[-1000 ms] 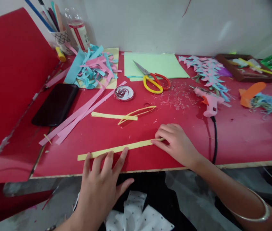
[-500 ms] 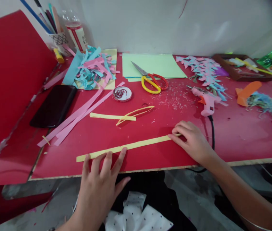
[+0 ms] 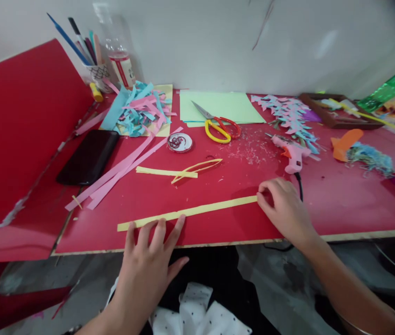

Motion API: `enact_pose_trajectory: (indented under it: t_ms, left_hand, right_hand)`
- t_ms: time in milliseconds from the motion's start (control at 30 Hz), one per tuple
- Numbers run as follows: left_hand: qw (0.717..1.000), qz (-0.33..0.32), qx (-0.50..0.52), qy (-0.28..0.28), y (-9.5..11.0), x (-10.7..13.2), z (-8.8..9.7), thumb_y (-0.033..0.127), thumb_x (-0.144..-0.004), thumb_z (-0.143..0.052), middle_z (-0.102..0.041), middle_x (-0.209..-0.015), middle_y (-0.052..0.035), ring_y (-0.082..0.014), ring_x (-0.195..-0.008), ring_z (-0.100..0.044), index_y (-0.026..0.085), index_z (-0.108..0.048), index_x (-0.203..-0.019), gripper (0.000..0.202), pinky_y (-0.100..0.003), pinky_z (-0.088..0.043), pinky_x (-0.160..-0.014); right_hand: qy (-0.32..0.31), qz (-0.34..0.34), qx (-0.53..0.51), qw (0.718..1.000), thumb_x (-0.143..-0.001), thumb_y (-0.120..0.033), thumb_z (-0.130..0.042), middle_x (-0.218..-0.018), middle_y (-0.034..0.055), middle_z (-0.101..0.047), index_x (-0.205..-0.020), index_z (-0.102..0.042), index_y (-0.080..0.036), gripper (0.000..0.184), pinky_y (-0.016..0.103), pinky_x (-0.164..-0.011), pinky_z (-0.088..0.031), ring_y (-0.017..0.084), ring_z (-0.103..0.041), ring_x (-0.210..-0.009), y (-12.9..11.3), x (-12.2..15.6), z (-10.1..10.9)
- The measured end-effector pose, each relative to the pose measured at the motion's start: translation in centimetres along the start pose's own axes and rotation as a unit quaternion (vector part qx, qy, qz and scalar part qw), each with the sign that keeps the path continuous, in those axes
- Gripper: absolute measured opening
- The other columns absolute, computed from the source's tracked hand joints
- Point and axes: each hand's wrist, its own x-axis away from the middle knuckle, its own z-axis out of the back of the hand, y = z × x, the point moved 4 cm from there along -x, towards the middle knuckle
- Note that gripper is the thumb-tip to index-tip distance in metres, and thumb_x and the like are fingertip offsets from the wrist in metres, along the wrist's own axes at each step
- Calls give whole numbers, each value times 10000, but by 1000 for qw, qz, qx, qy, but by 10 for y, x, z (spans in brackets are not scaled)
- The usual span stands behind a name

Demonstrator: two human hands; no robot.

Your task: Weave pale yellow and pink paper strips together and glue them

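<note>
A long yellow paper strip (image 3: 214,205) lies slantwise across the red table near its front edge. My left hand (image 3: 150,253) rests with fingers spread, the fingertips on the strip's lower edge toward its left end. At the strip's right end, my right hand (image 3: 283,207) has thumb and forefinger closed together on the tip. Beyond the strip lie a short yellow paper strip (image 3: 155,172) and a thin looped yellow strip (image 3: 200,167), crossing each other. Scissors (image 3: 220,130) with one yellow and one red handle lie farther back, partly on pale green paper sheets (image 3: 239,104).
A pink glue gun (image 3: 293,156) with a black cord lies right of centre. To the left are a black phone (image 3: 87,158), long pink strips (image 3: 120,165) and a pile of cut paper (image 3: 141,109). A small lid (image 3: 179,142) holds dark threads. A brown tray (image 3: 344,118) stands back right.
My right hand has shifted slightly to the strip's very end, with its fingers now pinched at the tip. The left hand keeps its place on the strip. The camera view has tilted a little.
</note>
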Motion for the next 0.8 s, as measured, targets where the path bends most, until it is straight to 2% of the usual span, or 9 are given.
enact_pose_trajectory:
  t_ms: [100,133,167,233,267,333,400,500,800]
  left_hand:
    - [1000,4,-4,-9,2,-1,1,460,-740,-561,-527,-997,-105,-277,-895,-457,244,-365,-1323,653,-505,-351,-883]
    - [1000,7,-6,-12,3,-1,2,460,-741,-560,-528,-995,-105,-277,-895,-458,243,-365,-1323,651,-505,-354,-880]
    - [1000,10,-7,-14,3,-2,2,459,-742,-560,-528,-995,-105,-277,-896,-458,243,-368,-1321,647,-505,-357,-876]
    - [1000,15,-6,-15,4,-2,1,454,-741,-566,-528,-1000,-106,-276,-905,-459,245,-391,-1308,629,-503,-360,-876]
    - [1000,17,-5,-16,4,-3,1,452,-737,-573,-528,-1004,-106,-278,-916,-458,246,-411,-1296,617,-502,-360,-878]
    - [1000,19,0,-17,4,-3,1,448,-724,-590,-528,-1014,-105,-281,-936,-456,254,-440,-1275,603,-499,-361,-883]
    - [1000,22,5,-16,4,-2,0,440,-719,-599,-529,-1015,-104,-282,-947,-456,262,-431,-1280,612,-500,-359,-889]
    - [1000,22,8,-1,3,-1,0,401,-749,-574,-529,-1017,-103,-275,-953,-458,262,-389,-1306,603,-502,-349,-902]
    - [999,10,-21,38,-10,13,-2,348,-794,-526,-529,-969,-119,-270,-916,-479,175,-422,-1289,535,-475,-362,-890]
  right_hand:
    - [87,54,50,994,-835,-174,-398,-1036,141,-555,-1048,-523,-132,250,386,-848,-386,242,-492,-999,-34,6,13]
    - [87,90,53,991,-840,-187,-408,-1128,145,-533,-1123,-497,-137,301,406,-910,-346,248,-456,-1083,-50,10,14]
    - [71,131,55,987,-846,-212,-417,-1204,137,-505,-1188,-464,-151,350,441,-967,-284,256,-406,-1155,-68,14,14]
    - [-6,227,21,974,-866,-296,-396,-1323,99,-429,-1284,-385,-185,433,445,-1017,-215,239,-314,-1246,-101,23,7]
    - [-53,254,-2,966,-869,-364,-380,-1371,88,-375,-1317,-348,-184,484,425,-1023,-219,234,-268,-1277,-114,28,2]
    - [-121,259,-32,958,-863,-471,-333,-1419,87,-294,-1358,-282,-160,587,414,-1026,-226,231,-214,-1306,-129,34,-8]
    - [-150,235,-47,959,-857,-521,-289,-1440,89,-240,-1375,-242,-139,646,422,-1028,-224,233,-194,-1315,-133,37,-14]
    - [-163,199,-49,965,-847,-551,-270,-1447,84,-209,-1379,-234,-140,673,449,-1029,-214,239,-196,-1315,-128,38,-17]
    - [-140,103,17,985,-830,-514,-346,-1430,99,-253,-1367,-264,-185,634,531,-979,-244,273,-254,-1293,-80,45,-10]
